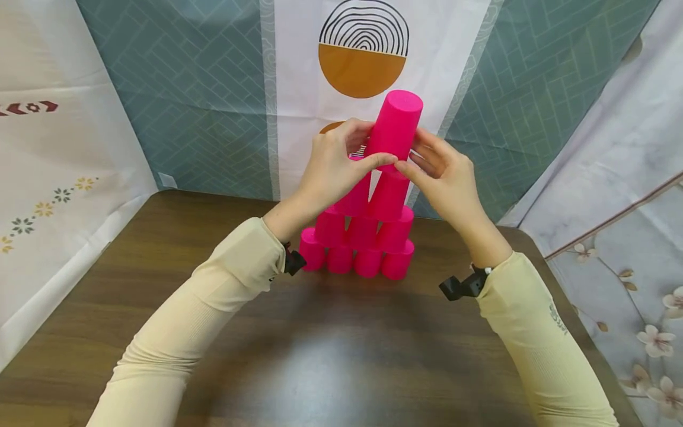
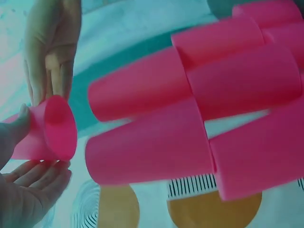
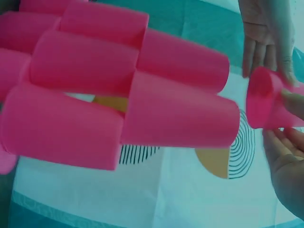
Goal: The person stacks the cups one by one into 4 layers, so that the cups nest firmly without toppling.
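Fingertips of my left hand [image 1: 333,163] and right hand [image 1: 443,172] pinch the top cup [image 1: 395,127] near its rim; it looks light, slick, easily tipped above the pyramid [image 1: 363,237].

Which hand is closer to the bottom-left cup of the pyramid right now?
Left. The left hand holds the top cup directly above the bottom-left cup; the right hand holds it from the pyramid's far side.
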Demonstrator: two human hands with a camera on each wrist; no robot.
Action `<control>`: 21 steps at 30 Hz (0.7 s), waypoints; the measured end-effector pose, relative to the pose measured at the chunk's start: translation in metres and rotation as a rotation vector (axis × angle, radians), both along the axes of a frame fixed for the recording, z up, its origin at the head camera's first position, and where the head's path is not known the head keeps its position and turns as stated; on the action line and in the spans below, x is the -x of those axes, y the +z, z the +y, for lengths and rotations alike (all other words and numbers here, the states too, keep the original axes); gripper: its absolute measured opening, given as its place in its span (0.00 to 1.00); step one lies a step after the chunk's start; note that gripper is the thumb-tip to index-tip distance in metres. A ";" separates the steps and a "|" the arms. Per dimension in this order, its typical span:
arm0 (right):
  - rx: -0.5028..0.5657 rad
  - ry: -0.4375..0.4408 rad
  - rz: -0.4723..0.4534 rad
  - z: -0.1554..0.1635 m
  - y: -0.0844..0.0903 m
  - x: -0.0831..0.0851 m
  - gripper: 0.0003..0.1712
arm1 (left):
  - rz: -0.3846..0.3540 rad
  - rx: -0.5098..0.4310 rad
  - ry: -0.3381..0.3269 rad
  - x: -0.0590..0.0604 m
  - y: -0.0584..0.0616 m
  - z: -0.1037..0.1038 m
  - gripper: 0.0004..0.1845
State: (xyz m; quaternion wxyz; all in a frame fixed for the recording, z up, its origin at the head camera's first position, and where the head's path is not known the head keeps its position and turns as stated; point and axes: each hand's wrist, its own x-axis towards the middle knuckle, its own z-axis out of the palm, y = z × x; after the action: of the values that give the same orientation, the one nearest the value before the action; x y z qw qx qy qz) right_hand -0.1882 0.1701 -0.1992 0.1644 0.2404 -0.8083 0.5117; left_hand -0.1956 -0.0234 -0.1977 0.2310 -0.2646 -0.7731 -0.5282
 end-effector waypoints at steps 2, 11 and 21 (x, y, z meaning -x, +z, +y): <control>-0.054 -0.035 -0.031 -0.004 0.003 0.006 0.34 | -0.026 0.039 0.027 0.006 0.001 -0.002 0.27; -0.237 -0.117 -0.104 -0.009 0.004 0.013 0.37 | -0.090 0.148 0.048 0.015 -0.006 -0.013 0.28; -0.266 -0.097 -0.057 -0.003 -0.004 0.017 0.37 | -0.153 0.288 0.068 0.020 -0.001 -0.013 0.30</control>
State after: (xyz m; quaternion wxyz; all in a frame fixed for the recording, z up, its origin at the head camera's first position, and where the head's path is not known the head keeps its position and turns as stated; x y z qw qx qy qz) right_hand -0.2054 0.1671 -0.2029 0.1325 0.2059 -0.8840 0.3983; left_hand -0.2151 -0.0360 -0.1982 0.1489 -0.2275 -0.8647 -0.4223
